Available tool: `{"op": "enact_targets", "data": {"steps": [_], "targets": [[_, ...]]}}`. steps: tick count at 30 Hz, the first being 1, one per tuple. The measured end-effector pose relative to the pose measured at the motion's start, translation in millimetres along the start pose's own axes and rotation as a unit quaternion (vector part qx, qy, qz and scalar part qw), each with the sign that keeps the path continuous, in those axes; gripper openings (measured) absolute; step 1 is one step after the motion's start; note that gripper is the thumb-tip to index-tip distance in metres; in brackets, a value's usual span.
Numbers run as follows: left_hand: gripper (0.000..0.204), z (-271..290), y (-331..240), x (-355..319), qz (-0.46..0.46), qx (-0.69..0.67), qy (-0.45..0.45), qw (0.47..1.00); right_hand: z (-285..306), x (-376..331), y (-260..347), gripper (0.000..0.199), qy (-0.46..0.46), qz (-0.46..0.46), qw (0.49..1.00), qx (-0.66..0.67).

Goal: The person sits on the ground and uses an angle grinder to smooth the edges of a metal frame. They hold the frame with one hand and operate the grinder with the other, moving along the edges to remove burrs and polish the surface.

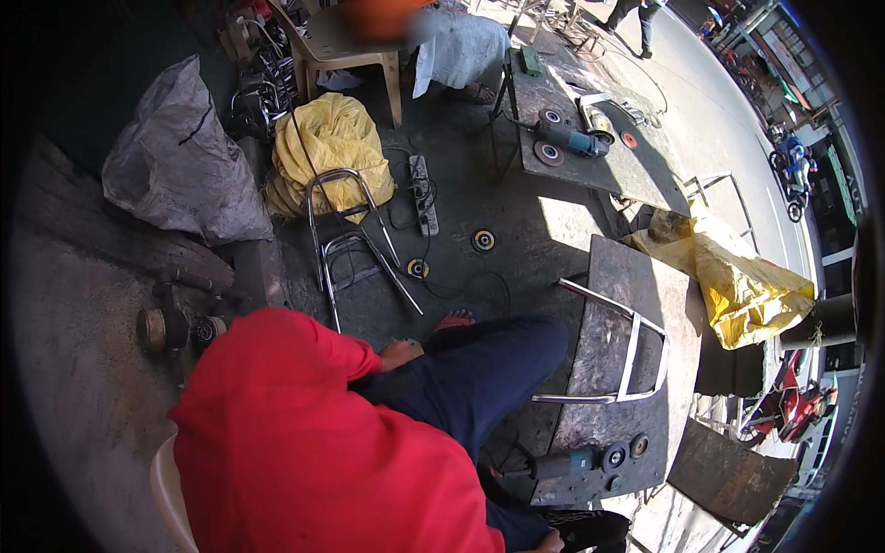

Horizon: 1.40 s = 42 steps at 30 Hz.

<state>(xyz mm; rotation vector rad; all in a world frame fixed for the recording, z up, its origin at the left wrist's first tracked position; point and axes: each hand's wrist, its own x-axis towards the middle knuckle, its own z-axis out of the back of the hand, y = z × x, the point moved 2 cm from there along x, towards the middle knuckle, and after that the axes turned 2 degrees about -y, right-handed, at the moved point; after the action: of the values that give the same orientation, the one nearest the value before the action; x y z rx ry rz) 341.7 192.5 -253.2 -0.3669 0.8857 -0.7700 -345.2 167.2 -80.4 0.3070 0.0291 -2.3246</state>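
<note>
My left hand (pixel 398 354) rests by my lap, beyond the red sleeve (pixel 361 361) and close to my dark blue trouser leg (pixel 498 369). Its fingers look curled around a small greyish piece, too small to make out. At the lower edge, only part of my right hand (pixel 550 542) shows beside my other leg, its fingers hidden. To my right, a bent chrome tube frame (pixel 631 355) lies on a worn workbench (pixel 590 433). Nearer on that bench sits an angle grinder (pixel 560 464) with a disc (pixel 615 456); a loose disc (pixel 639 445) lies beside it.
A chrome chair frame (pixel 355 235) stands on the floor near a yellow sack (pixel 341 138) and a grey sack (pixel 189 157). A power strip (pixel 423 195), cords and discs (pixel 483 241) lie around. Another table (pixel 636 175) carries a second grinder (pixel 576 140). A person sits beyond.
</note>
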Motion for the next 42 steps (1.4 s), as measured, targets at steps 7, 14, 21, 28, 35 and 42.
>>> {"op": "enact_targets", "data": {"steps": [7,14,21,28,35,42], "targets": [[0.049,-4.0,-2.3,2.5,0.012,-0.033,-0.011,0.999,9.6,4.1,-4.2,0.069,0.028,-0.008,0.999,0.037],[0.051,9.0,-24.2,-16.9,0.056,-0.051,-0.004,0.997,3.5,18.9,-20.6,0.04,-0.065,0.154,0.984,-0.056],[0.047,15.0,-33.9,-24.1,0.072,-0.068,0.03,0.995,3.8,39.8,-19.9,0.044,-0.053,0.123,0.988,-0.077],[0.058,65.1,15.8,15.3,0.12,-0.063,0.006,0.991,4.1,52.2,-8.3,0.048,-0.04,0.098,0.991,-0.081],[0.041,194.5,212.1,142.5,0.328,-0.124,-0.309,0.884,9.0,60.5,-20.4,0.052,-0.019,0.071,0.993,-0.092],[0.033,330.6,288.2,189.9,0.314,-0.215,-0.36,0.852,16.0,74.2,-41.3,0.054,0.014,0.073,0.988,-0.134]]}}
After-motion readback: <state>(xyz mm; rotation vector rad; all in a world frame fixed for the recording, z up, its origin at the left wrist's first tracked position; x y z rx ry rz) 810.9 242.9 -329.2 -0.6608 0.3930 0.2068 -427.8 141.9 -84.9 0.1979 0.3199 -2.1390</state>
